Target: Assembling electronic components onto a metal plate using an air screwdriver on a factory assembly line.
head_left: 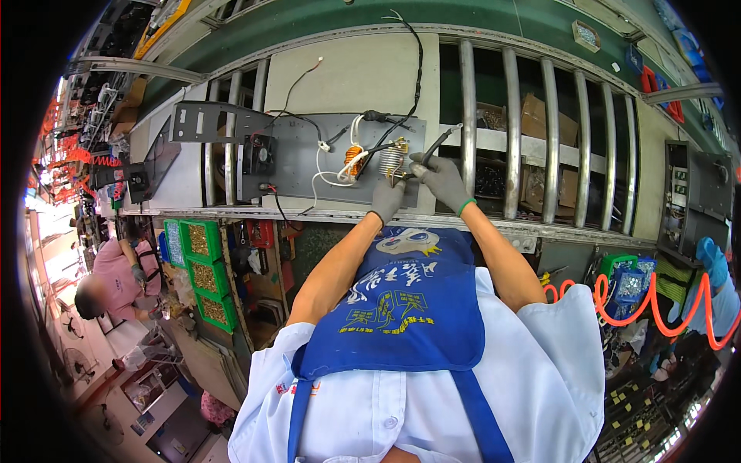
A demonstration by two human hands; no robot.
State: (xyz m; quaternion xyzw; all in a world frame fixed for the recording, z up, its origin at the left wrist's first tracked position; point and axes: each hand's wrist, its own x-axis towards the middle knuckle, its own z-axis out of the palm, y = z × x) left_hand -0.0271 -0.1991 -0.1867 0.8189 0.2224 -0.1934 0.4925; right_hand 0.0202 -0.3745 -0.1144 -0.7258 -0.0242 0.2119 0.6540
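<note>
A grey metal chassis plate (pixel 305 174) lies on the roller line in front of me. Near its right end sits a silver wound coil (pixel 394 160) with brass-coloured ends. My left hand (pixel 388 197), in a grey glove, is closed at the coil's lower end, its fingertips partly hidden. Just right of it, my gloved right hand (pixel 444 184) grips a short thick black cable (pixel 440 143) with a metal tip pointing up and right. Left of the coil stands an orange-wound inductor (pixel 353 161) with white leads. A black fan (pixel 259 153) is fixed at the plate's left end.
Bare metal rollers (pixel 511 131) run to the right, with cardboard boxes (pixel 540 119) below. Green bins (pixel 204 270) of small brass-coloured parts stand lower left. A red coiled air hose (pixel 656 312) hangs at right. A person in pink (pixel 116 278) works at far left.
</note>
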